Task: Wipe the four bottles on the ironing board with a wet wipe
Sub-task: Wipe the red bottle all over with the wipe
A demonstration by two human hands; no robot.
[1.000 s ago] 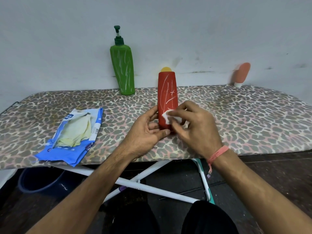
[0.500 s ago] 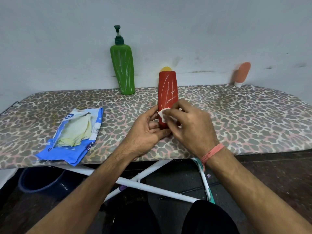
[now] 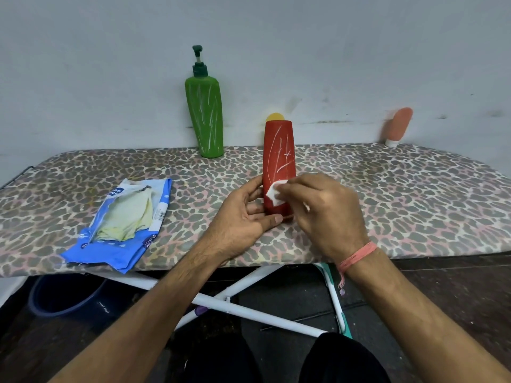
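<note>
While the left hand [image 3: 243, 214] grips the red bottle [image 3: 279, 167] upright on the ironing board [image 3: 401, 194], the right hand [image 3: 323, 214] pinches a wet wipe [image 3: 275, 193] against it; chalky streaks higher up probably need upward strokes next

Beneath the board's white crossed legs [image 3: 257, 308], a dark blue tub [image 3: 66, 297], possibly a bucket, sits on the dim floor [image 3: 456, 294].
</note>
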